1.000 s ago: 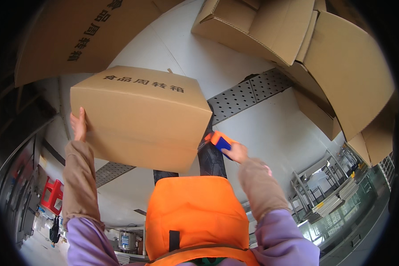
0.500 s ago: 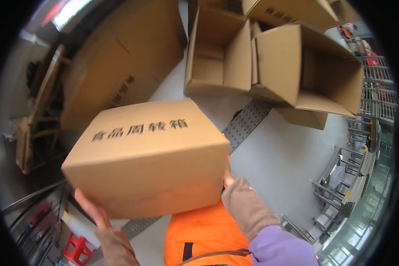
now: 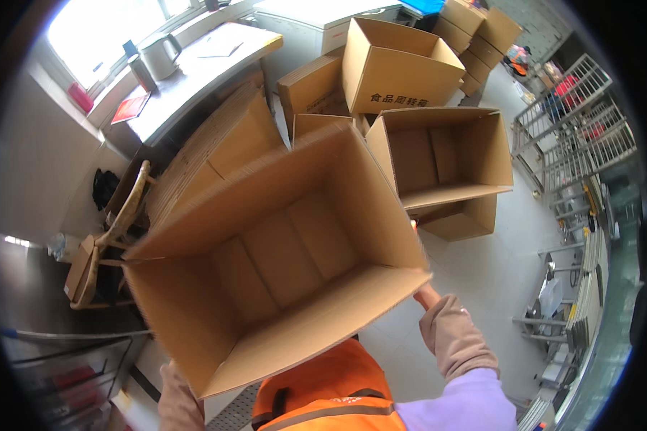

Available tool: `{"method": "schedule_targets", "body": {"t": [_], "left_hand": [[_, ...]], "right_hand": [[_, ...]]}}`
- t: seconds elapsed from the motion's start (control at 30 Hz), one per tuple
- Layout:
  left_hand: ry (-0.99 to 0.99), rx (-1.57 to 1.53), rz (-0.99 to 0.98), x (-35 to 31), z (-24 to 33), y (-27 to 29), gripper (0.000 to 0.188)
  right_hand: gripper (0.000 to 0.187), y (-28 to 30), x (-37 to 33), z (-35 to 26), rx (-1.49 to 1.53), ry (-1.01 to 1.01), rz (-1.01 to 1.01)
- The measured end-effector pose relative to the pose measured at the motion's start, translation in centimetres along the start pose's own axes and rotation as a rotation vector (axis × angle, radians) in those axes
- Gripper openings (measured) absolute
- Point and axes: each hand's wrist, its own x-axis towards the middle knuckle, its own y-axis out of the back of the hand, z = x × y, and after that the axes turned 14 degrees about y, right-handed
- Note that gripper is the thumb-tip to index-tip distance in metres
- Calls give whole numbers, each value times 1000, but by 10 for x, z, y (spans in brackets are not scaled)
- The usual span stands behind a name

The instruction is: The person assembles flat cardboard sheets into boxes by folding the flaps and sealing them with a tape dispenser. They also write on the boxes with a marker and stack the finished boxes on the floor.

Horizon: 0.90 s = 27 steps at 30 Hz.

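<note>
An open cardboard box (image 3: 280, 258) hangs tilted in front of my orange apron (image 3: 323, 381). Its mouth faces me, and the inside is bare brown board. My right hand (image 3: 428, 295) holds it at the right side, with some fingers hidden behind the board. On the other side my left sleeve (image 3: 178, 402) runs up behind the lower left corner; the left hand itself is out of sight behind the box. Just beyond lies another open box (image 3: 449, 154) on its side, next to an upright box with dark printing (image 3: 402, 75).
Flattened cardboard sheets (image 3: 223, 144) lean against a table (image 3: 226, 50) holding a kettle (image 3: 161, 57). A wooden chair (image 3: 122, 208) stands at left. Metal racks (image 3: 561, 115) line the right side. More boxes (image 3: 474, 43) are stacked at the back.
The box has turned over: its printed closed face was toward me, and now its open inside is. My left hand has gone out of sight behind it, and the view has shifted.
</note>
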Motion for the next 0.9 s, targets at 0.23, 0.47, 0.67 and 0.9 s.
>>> {"method": "schedule_targets", "body": {"t": [0.23, 0.47, 0.67, 0.9], "left_hand": [[293, -287, 105, 211, -179, -65, 73], [7, -757, -445, 205, -183, -141, 84], [-223, 220, 418, 184, -140, -205, 70], [-156, 85, 602, 135, -72, -164, 35]], "right_hand": [[40, -27, -50, 107, 85, -277, -177], [44, 30, -82, 138, 73, -498, -169], [47, 4, -60, 132, 88, -506, -226], [51, -35, -69, 122, 280, -471, -184]]}}
